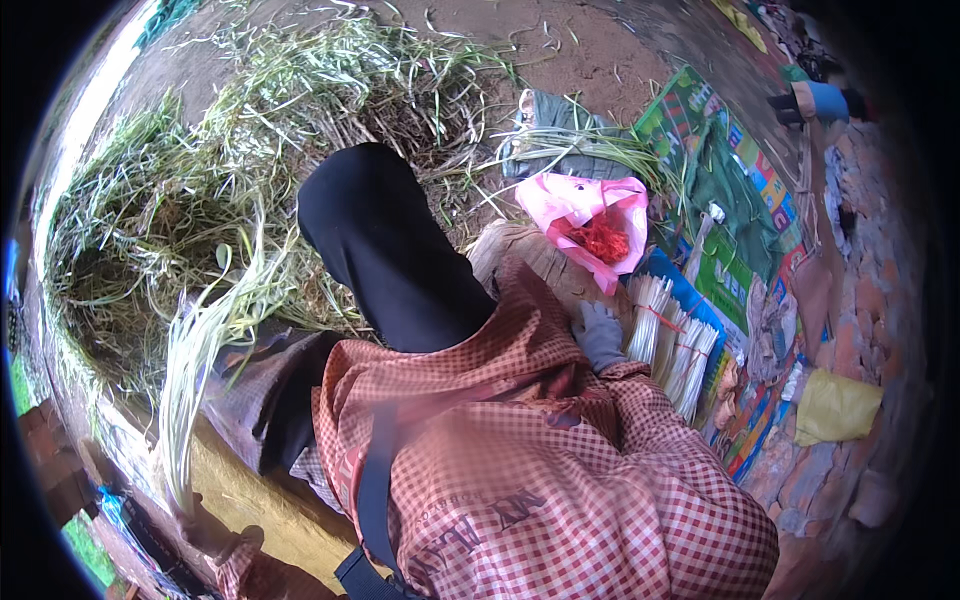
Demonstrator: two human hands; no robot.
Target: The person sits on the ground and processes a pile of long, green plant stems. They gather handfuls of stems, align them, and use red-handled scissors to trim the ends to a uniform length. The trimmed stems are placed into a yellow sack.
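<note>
At the lower left, my left hand (201,531) grips a bunch of long stalks (199,360) by their white ends. Their pale green leafy tops hang over the heap of cut greens (172,202). My right hand (600,335), in a grey glove, rests against a brown wooden-looking block (517,244); whether it holds anything is hidden. A pink plastic bag (551,196) sits by the block, with red ties (602,238) inside. Beside the right hand lie white stalk bundles (679,345) bound with red ties.
A grey-green wrapped bundle (592,157) with green stalks across it lies beyond the pink bag. A colourful printed mat (679,101) and a dark green cloth (731,195) spread to the right, near a brick wall (870,322). A yellow bag (836,405) lies at right. My black-clad knee (367,217) rises in the middle.
</note>
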